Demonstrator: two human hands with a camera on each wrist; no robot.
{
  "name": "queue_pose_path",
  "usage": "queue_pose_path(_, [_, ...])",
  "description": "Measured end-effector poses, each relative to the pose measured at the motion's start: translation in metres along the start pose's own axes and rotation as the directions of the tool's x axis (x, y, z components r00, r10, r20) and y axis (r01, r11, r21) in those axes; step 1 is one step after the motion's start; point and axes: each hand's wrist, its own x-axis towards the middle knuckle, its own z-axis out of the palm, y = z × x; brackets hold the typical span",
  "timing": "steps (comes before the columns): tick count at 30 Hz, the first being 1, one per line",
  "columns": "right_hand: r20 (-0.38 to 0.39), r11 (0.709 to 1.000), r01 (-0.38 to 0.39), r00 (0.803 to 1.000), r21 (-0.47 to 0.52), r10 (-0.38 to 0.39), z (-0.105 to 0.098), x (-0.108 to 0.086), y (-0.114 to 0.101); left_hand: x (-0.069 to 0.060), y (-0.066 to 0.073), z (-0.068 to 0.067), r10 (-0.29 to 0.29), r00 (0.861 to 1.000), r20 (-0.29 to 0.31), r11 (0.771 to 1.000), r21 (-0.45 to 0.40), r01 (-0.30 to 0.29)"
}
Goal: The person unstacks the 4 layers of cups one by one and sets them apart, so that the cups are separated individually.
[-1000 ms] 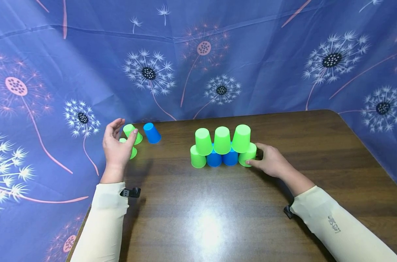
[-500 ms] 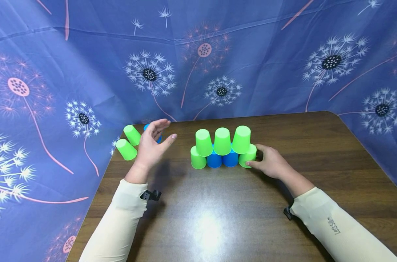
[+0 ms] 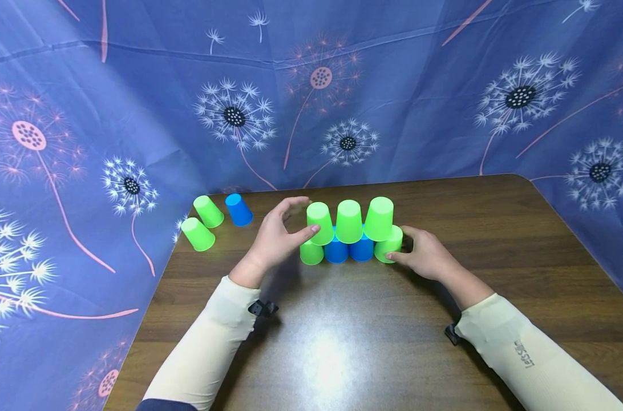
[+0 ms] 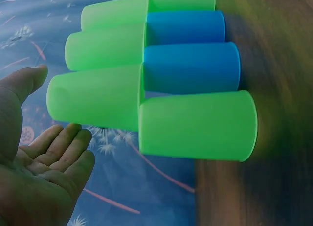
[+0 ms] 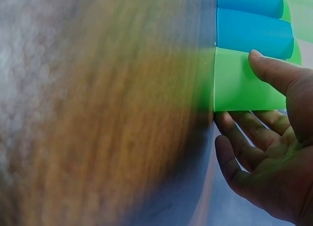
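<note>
Between our left hand and right hand we count five green cups and two blue cups; left of both, two green ones, one blue one.

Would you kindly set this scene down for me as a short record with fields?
Top row: leftmost top cup, middle top cup, rightmost top cup, all green
Bottom row, left to right: left-end green cup, two blue cups, right-end green cup
Loose cups: two green, one blue, left of the stack
Left hand: beside leftmost top cup, thumb and fingers apart; contact unclear
Right hand: holds right-end green cup between thumb and fingers
Surface: brown wood-grain table
Backdrop: blue dandelion-print cloth
</note>
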Motion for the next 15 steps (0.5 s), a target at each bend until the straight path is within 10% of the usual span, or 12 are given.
queue_pose_path(15, [-0.001,1.000,0.000,1.000,0.008,0.000,-0.0001,0.0000,0.0005,0.0033,-0.0024,0.0112,-0.074,0.997,0.006,0.995,0.060,0.073])
